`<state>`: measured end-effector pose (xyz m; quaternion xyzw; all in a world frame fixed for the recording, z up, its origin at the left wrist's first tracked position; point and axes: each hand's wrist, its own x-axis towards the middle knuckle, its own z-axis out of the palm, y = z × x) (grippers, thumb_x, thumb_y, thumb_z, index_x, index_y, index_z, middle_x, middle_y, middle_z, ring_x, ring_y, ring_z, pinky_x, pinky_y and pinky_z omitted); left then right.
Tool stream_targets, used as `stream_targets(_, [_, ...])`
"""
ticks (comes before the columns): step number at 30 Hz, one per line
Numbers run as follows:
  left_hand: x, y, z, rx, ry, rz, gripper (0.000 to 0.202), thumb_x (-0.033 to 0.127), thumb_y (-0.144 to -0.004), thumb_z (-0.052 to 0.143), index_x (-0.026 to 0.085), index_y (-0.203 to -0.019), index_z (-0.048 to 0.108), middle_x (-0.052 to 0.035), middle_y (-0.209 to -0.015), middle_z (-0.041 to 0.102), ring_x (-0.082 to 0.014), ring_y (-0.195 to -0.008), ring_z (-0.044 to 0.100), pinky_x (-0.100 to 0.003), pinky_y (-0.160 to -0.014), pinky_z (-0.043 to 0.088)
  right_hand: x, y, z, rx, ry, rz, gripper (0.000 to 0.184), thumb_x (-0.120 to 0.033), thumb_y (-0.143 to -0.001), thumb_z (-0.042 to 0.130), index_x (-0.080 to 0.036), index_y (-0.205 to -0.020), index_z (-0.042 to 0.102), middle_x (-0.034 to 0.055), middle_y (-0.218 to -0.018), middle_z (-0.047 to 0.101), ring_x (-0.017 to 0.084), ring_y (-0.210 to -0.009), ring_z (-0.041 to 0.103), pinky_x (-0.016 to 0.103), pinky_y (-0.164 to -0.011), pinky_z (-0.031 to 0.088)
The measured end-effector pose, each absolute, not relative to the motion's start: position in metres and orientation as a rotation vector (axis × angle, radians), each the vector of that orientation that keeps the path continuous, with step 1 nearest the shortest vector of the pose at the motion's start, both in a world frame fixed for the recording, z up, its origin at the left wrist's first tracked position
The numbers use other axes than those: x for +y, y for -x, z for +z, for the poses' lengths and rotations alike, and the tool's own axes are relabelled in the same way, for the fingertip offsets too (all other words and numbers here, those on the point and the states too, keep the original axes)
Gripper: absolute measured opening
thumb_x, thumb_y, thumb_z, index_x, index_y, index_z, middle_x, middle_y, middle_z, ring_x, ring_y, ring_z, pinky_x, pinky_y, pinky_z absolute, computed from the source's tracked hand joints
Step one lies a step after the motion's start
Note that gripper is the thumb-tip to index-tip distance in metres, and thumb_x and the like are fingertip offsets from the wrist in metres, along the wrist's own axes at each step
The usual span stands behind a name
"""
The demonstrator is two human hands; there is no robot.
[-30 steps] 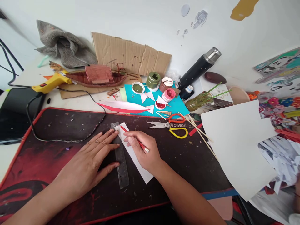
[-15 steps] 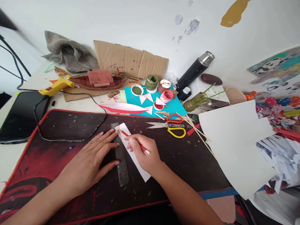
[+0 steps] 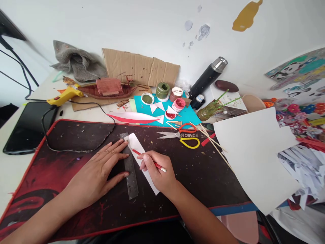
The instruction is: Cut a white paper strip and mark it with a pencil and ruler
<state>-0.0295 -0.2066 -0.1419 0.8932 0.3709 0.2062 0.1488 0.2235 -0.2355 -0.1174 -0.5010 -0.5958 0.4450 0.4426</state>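
Observation:
My left hand lies flat with spread fingers on a clear grey ruler, pressing it down on the dark desk mat. A white paper strip lies along the ruler's right edge. My right hand is closed on a red pencil, its tip touching the strip next to the ruler, about a third of the way down.
Scissors with orange and yellow handles and thin sticks lie right of the strip. Large white sheets cover the right side. Paint pots, a black flask, a model boat, a yellow glue gun and its cable sit behind.
My right hand has drawn the pencil down along the ruler's edge, toward me. My left hand and the ruler have stayed in place.

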Motion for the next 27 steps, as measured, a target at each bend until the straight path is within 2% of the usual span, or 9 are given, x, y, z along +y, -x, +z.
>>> stream_targets(13, [-0.208, 0.030, -0.141, 1.085, -2.567, 0.624, 0.046, 0.061, -0.105, 0.066, 0.027, -0.135, 0.066, -0.0102, -0.172, 0.055, -0.0322, -0.161, 0.051, -0.056, -0.133, 0.045, -0.252, -0.228, -0.117, -1.316, 1.190, 1.131, 0.043, -0.050, -0.117, 0.055, -0.020, -0.102, 0.083, 0.0033, -0.073, 0.077, 0.017, -0.064, 0.073, 0.029, -0.068, 0.060])
stream_targets(17, [-0.215, 0.033, -0.146, 1.209, -2.600, 0.686, 0.050, 0.060, -0.103, 0.067, 0.028, -0.142, 0.069, -0.0110, -0.155, 0.070, -0.0346, -0.144, 0.065, -0.053, -0.121, 0.055, -0.253, -0.230, -0.118, -1.259, 1.186, 1.094, 0.044, -0.053, -0.116, 0.056, -0.019, -0.105, 0.082, 0.0040, -0.074, 0.077, 0.018, -0.066, 0.074, 0.031, -0.068, 0.061])
stream_targets(20, [-0.223, 0.030, -0.151, 1.285, -2.664, 0.670, 0.047, 0.062, -0.103, 0.066, 0.031, -0.138, 0.074, -0.0104, -0.139, 0.077, -0.0343, -0.128, 0.072, -0.051, -0.112, 0.059, -0.255, -0.232, -0.118, -1.294, 1.155, 1.095, 0.042, -0.051, -0.116, 0.056, -0.019, -0.106, 0.082, 0.0045, -0.076, 0.078, 0.019, -0.066, 0.075, 0.031, -0.067, 0.062])
stream_targets(24, [-0.227, 0.018, -0.146, 1.238, -2.741, 0.659, 0.040, 0.052, -0.108, 0.061, 0.031, -0.139, 0.074, -0.0094, -0.144, 0.076, -0.0301, -0.135, 0.070, -0.045, -0.114, 0.058, -0.264, -0.233, -0.119, -1.449, 1.090, 1.093, 0.033, -0.046, -0.114, 0.060, -0.021, -0.114, 0.083, 0.0076, -0.089, 0.084, 0.022, -0.075, 0.081, 0.033, -0.075, 0.066])
stream_targets(27, [-0.216, 0.025, -0.126, 1.294, -2.736, 0.671, 0.035, 0.043, -0.112, 0.053, 0.033, -0.140, 0.072, -0.0043, -0.144, 0.077, -0.0249, -0.133, 0.072, -0.041, -0.112, 0.058, -0.271, -0.234, -0.121, -1.455, 1.061, 1.078, 0.030, -0.043, -0.114, 0.060, -0.024, -0.115, 0.083, 0.0074, -0.089, 0.085, 0.023, -0.075, 0.083, 0.032, -0.072, 0.068])
